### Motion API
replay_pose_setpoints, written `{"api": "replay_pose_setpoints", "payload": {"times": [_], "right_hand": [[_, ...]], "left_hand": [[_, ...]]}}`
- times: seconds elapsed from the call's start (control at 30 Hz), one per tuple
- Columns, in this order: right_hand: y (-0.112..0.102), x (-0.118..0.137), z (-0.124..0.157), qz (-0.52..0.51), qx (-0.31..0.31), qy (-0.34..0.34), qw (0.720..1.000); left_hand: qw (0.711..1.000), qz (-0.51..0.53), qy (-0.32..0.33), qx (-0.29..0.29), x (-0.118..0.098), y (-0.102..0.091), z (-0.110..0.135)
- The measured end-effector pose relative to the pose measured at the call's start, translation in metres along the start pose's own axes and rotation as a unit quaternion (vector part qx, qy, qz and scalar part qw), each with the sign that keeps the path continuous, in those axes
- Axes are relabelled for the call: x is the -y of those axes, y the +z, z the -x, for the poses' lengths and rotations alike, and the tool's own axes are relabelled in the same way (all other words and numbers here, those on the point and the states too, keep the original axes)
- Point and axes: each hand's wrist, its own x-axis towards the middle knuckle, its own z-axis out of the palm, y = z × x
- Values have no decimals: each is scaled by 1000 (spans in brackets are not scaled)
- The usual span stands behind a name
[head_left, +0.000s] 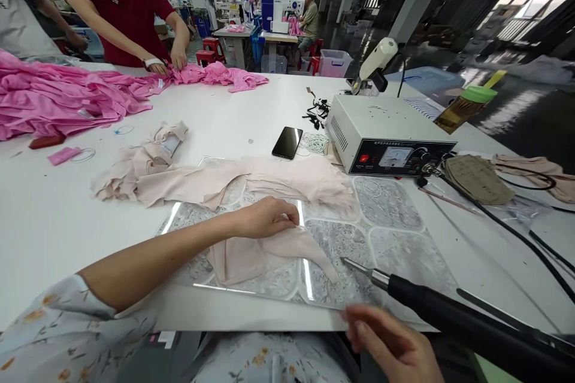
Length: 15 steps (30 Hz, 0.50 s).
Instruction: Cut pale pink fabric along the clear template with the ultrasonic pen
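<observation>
On the marbled mat (pixel 398 251) before me lies the pale pink fabric piece (pixel 256 257), and my left hand (pixel 265 217) pinches its upper edge. My right hand (pixel 390 338) is apart, loosely curled and free, at the front edge of the table (pixel 251 312), near the black-handled tool (pixel 431 302). Behind the piece, similar layers (pixel 296 182) lie stacked.
</observation>
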Motion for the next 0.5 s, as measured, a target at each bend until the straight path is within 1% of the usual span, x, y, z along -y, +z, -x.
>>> {"api": "replay_pose_setpoints", "payload": {"times": [0.03, 0.07, 0.1, 0.13, 0.2, 0.23, 0.33, 0.4, 0.5], "right_hand": [[9, 5, -7, 25, -33, -22, 999], [18, 9, -16, 54, -86, -46, 994], [26, 13, -26, 87, -113, -71, 987], [33, 17, -37, 121, -114, -97, 981], [45, 25, -59, 180, -115, -128, 968], [49, 28, -69, 191, -101, -146, 965], [54, 35, -88, 194, -50, -162, 966], [50, 39, -93, 190, -27, -162, 968], [40, 47, -95, 180, -6, -155, 971]], "left_hand": [[1000, 7, 2, 5, -1, -2, 1], [1000, 14, 5, 11, -1, -4, 2], [1000, 20, 9, 18, -2, -6, 3], [999, 27, 12, 24, -3, -8, 3], [998, 39, 19, 35, -4, -11, 3], [998, 45, 22, 39, -5, -13, 3], [997, 60, 27, 48, -5, -19, 5], [996, 64, 25, 52, -4, -27, 9], [997, 60, 18, 54, -1, -44, 17]]}}
